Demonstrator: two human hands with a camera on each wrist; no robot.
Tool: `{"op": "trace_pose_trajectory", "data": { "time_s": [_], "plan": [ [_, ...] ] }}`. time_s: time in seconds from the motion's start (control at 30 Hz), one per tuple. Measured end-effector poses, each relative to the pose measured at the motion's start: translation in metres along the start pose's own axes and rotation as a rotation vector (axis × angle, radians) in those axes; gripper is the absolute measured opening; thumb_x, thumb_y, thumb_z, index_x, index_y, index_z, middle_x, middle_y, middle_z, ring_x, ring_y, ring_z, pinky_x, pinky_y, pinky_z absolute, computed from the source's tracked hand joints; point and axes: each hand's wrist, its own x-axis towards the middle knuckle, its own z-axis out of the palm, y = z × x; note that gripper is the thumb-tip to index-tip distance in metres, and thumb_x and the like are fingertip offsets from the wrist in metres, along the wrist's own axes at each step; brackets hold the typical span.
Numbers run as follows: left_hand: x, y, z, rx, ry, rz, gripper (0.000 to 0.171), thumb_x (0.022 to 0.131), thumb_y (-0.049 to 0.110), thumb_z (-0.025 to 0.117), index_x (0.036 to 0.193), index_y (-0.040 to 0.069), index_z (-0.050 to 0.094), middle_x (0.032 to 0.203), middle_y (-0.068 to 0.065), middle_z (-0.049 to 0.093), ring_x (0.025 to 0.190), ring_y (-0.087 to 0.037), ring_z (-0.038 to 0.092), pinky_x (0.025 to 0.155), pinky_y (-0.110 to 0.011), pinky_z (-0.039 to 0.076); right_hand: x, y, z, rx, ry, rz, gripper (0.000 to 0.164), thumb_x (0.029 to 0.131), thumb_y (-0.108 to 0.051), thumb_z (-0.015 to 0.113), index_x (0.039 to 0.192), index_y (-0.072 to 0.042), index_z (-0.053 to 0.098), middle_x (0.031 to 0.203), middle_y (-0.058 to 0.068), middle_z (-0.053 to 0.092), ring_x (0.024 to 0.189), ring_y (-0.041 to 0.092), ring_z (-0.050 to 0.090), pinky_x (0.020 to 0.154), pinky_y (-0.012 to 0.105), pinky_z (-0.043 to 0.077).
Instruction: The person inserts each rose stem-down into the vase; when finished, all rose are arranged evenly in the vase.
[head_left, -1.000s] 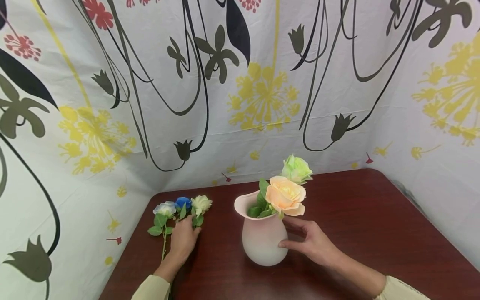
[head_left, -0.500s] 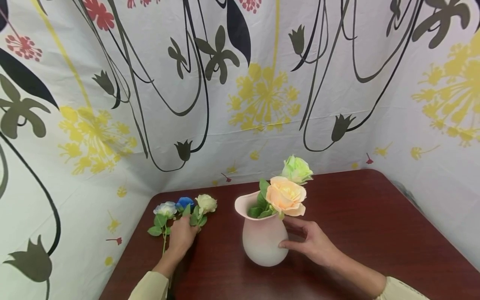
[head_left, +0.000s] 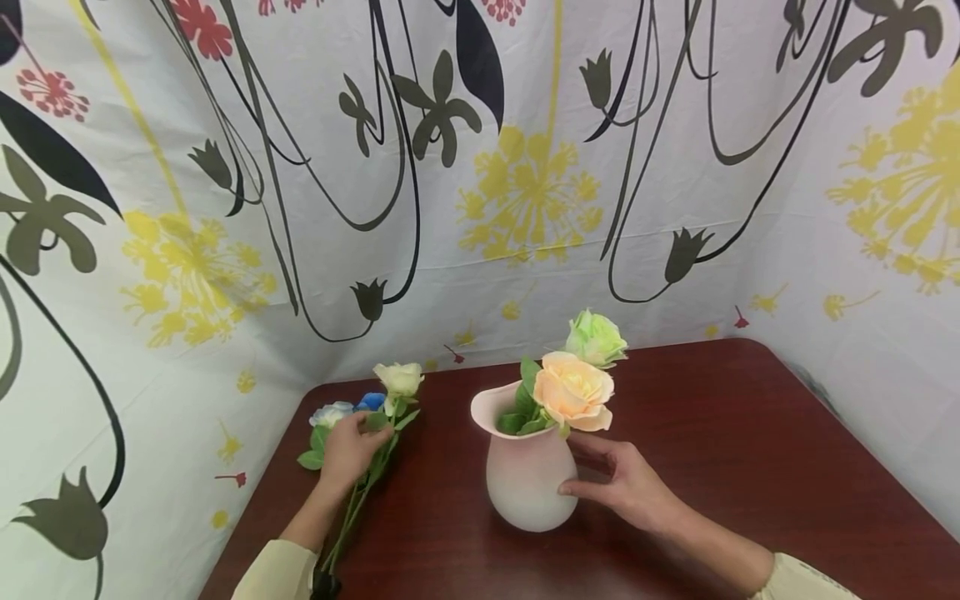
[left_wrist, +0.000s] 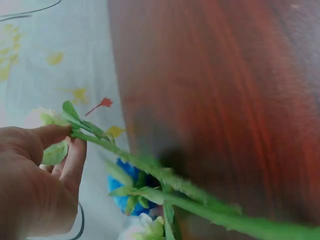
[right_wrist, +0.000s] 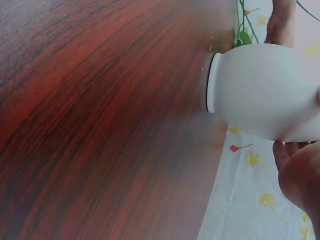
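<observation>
My left hand point(head_left: 348, 446) pinches the upper stem of a cream rose point(head_left: 400, 379), whose head is raised above the table. In the left wrist view the thumb and fingers meet on its green stem point(left_wrist: 150, 167). Below and beside that hand lie a blue rose point(head_left: 370, 402) and a pale blue-white rose point(head_left: 331, 414), both partly hidden by it. My right hand point(head_left: 626, 492) holds the right side of a pink-and-white vase point(head_left: 528, 483), thumb in front and fingers behind. Upright in the vase stand a peach rose point(head_left: 573, 392) and a light green rose point(head_left: 595, 337).
The dark red-brown table point(head_left: 712, 442) carries everything. Behind and at both sides hangs a white cloth point(head_left: 450, 225) with printed flowers. A small dark object point(head_left: 326, 583) lies by the stem ends near my left sleeve.
My left hand has lifted the cream rose from among the flowers on the table, so its head stands higher and its stem shows. The right hand and vase have stayed put.
</observation>
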Motion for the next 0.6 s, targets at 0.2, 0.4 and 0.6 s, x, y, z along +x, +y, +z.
{"op": "trace_pose_trajectory", "data": {
  "time_s": [0.2,0.4,0.6],
  "plan": [
    [0.0,0.012,-0.019,-0.266,-0.037,-0.081,0.04,0.102,0.017,0.075,0.13,-0.009,0.064,0.113,-0.026,0.075,0.095,-0.03,0.076,0.068,-0.033,0.059,0.0,0.0,-0.001,-0.011,-0.001,0.01,0.068,0.09,-0.019,0.089,0.149,-0.006,0.06,0.147,0.01,0.064,0.129,0.015,0.064,0.104,0.052,0.054],
    [0.005,0.015,-0.034,-0.488,-0.048,-0.144,0.044,0.103,0.012,0.073,0.142,-0.006,0.06,0.128,-0.019,0.073,0.1,-0.014,0.075,0.086,-0.036,0.064,0.0,-0.001,-0.002,-0.036,0.001,0.026,0.069,0.089,-0.022,0.09,0.149,-0.006,0.061,0.146,0.009,0.064,0.129,0.014,0.063,0.104,0.05,0.055],
    [0.006,0.017,-0.044,-0.696,-0.049,-0.207,0.051,0.106,0.013,0.068,0.151,-0.005,0.05,0.123,0.001,0.074,0.101,-0.003,0.072,0.089,-0.026,0.06,0.0,-0.001,-0.002,-0.044,-0.001,0.029,0.069,0.089,-0.023,0.09,0.149,-0.007,0.061,0.146,0.009,0.064,0.129,0.014,0.063,0.104,0.052,0.055]
  ]
}}
